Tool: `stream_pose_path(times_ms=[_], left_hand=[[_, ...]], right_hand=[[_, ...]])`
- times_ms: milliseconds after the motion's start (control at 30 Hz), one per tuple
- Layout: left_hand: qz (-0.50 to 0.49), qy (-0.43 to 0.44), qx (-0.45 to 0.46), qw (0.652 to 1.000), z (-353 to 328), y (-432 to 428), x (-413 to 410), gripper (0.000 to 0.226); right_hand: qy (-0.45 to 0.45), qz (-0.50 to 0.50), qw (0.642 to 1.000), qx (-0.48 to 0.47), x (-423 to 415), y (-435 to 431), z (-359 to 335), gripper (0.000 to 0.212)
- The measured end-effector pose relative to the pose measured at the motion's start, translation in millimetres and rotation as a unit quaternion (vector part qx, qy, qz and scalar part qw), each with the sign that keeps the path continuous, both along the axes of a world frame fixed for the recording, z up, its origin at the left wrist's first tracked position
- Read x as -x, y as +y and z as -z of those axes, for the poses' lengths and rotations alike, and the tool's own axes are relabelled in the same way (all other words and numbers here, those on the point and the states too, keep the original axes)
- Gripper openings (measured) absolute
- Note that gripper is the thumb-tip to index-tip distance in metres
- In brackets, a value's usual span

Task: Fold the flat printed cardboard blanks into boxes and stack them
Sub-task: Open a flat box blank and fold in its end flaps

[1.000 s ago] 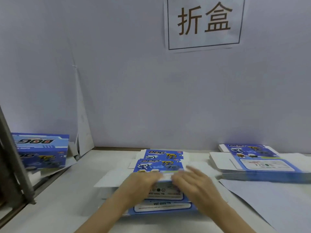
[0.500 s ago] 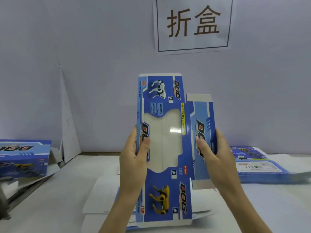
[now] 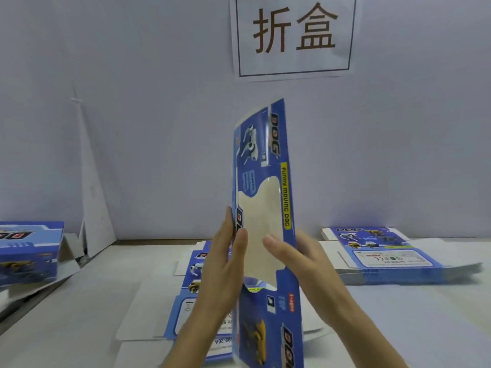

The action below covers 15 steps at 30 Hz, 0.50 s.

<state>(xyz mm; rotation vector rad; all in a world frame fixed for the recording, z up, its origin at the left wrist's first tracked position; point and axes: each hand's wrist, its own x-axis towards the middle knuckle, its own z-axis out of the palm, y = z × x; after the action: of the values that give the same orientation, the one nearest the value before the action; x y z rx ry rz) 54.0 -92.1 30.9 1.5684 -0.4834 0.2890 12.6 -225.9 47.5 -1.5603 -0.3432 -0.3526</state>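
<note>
You hold the box blank (image 3: pixel 261 208) upright (printed side and window facing you) above the table (image 3: pixel 79 314). Your left hand (image 3: pixel 223 269) grips its left edge, thumb in front. Your right hand (image 3: pixel 310 264) pinches the right edge. Flat blanks (image 3: pixel 186 306) lie underneath, a second pile (image 3: pixel 380 251) to the right, a folded box (image 3: pixel 26 251) far left.

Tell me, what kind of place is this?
Likely a box-folding workstation: a wall sign reads 折盒, a pile of flat printed blanks lies on the white table, and a folded box sits at left.
</note>
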Motion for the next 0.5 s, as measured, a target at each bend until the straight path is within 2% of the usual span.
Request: stream_pose_path(times_ms=[67, 167, 200, 333, 500], left_hand=[[0.014, 0.004, 0.013, 1.000, -8, 20, -5, 0.064], [0.035, 0.055, 0.033, 0.997, -17, 43, -7, 0.102], [0.034, 0.070, 0.022, 0.997, -18, 46, -7, 0.105], [-0.008, 0.098, 0.034, 0.995, -14, 42, -7, 0.075], [-0.071, 0.081, 0.073, 0.992, -12, 36, -7, 0.049]], right_hand=[[-0.004, 0.012, 1.000, -0.018, 1, -11, -4, 0.032], [0.036, -0.021, 0.997, -0.065, 2, -28, -5, 0.021], [0.047, -0.027, 0.997, -0.061, 1, -31, -4, 0.023], [0.062, -0.007, 0.997, -0.050, -1, -37, -2, 0.041], [0.056, 0.041, 0.995, -0.075, -1, -37, 1, 0.043]])
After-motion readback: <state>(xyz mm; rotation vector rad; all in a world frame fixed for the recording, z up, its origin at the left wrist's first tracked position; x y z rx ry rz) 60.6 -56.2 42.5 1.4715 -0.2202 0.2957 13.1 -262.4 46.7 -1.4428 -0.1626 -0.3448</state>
